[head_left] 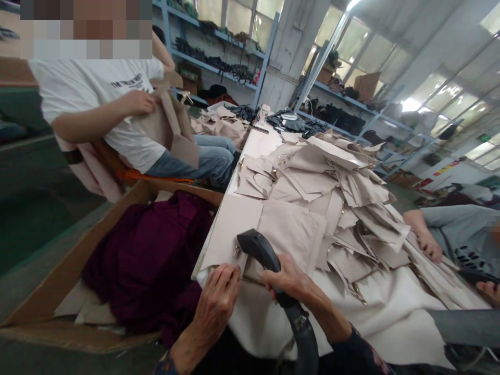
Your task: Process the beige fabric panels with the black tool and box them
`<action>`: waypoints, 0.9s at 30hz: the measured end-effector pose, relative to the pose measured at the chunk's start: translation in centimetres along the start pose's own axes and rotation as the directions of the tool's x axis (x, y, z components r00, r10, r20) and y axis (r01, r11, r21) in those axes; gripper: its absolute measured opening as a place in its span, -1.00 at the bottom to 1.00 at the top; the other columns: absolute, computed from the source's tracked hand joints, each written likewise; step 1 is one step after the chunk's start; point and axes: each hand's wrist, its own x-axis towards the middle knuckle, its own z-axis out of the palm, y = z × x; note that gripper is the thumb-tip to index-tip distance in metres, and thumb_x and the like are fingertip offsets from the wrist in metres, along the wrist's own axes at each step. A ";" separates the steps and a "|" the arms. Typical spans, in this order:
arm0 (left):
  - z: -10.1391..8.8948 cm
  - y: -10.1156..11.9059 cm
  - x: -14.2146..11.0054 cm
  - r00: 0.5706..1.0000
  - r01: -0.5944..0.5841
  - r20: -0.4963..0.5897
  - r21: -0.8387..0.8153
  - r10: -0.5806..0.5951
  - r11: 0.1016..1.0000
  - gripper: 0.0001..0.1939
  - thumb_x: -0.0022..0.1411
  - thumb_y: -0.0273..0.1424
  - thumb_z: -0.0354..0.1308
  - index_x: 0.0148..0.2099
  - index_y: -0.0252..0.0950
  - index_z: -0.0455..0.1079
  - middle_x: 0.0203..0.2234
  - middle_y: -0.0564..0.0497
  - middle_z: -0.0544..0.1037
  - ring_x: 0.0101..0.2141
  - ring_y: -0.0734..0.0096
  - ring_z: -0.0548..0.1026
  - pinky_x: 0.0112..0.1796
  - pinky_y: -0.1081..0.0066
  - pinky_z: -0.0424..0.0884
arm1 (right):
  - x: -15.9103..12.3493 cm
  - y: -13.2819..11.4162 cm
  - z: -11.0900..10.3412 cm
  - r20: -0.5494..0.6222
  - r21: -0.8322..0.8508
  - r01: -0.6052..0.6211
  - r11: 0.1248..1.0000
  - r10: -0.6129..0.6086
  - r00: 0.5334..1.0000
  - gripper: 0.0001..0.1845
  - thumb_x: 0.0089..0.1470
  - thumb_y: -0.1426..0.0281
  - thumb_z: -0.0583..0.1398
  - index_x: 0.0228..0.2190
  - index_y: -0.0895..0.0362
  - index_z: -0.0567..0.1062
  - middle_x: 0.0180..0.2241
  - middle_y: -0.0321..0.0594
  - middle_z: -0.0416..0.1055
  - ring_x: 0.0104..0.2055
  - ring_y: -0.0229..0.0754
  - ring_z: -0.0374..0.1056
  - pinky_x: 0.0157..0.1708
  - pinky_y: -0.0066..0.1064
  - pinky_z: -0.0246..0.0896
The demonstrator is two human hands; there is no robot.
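My right hand (289,281) is wrapped round a black handheld tool (260,247) with a broad, clipper-like head and a thick hose (304,333) trailing toward me. Its exact kind is not clear. The head hovers over or rests on a flat beige fabric piece (234,219) at the table's left edge, beside a small metal zipper pull (237,251). My left hand (219,297) pinches the near edge of that piece, fingers bunched together just below the pull. Another beige fabric panel (291,229) lies flat to the right of the tool.
Beige pieces with zippers form a large pile (336,177) on the white-covered table (269,312). Left stands a cardboard box (78,333) with dark purple cloth (144,260). A seated co-worker (101,104) holds beige pieces; another person's hand (427,245) is at right. Shelves (219,62) stand behind.
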 end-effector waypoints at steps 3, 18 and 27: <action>0.2 -0.1 -0.2 1.000 0.003 0.012 -0.007 -0.003 1.000 -0.69 0.25 -0.60 0.00 0.02 -0.38 0.35 -0.22 -0.17 0.47 -0.11 0.13 0.44 -0.08 0.13 0.45 | -0.5 0.2 -0.2 -0.007 0.003 -0.027 1.000 0.027 1.000 -0.76 -0.01 0.28 0.17 -0.56 0.18 0.31 -0.69 -0.35 0.29 -0.70 -0.35 0.23 -0.72 -0.55 0.20; -0.9 0.6 0.3 0.999 -0.005 0.052 0.049 0.003 0.999 -0.79 0.27 -0.53 0.02 -0.06 -0.39 0.37 -0.26 -0.15 0.47 -0.15 0.16 0.44 -0.11 0.19 0.42 | -0.8 0.2 -1.8 -0.073 0.094 0.037 0.995 -0.030 0.997 -0.78 0.00 0.29 0.19 -0.51 0.17 0.31 -0.66 -0.36 0.30 -0.69 -0.36 0.24 -0.73 -0.58 0.21; 1.5 -1.5 10.2 0.713 0.392 0.622 0.028 -0.323 0.920 -0.71 0.23 -0.23 -0.01 -0.27 -0.37 0.36 -0.44 -0.18 0.45 -0.33 0.10 0.46 -0.33 0.25 0.29 | -6.4 5.3 -2.7 -0.076 0.243 0.053 0.969 -0.035 0.997 -0.78 0.00 0.28 0.19 -0.47 0.17 0.29 -0.70 -0.39 0.28 -0.72 -0.37 0.22 -0.74 -0.58 0.20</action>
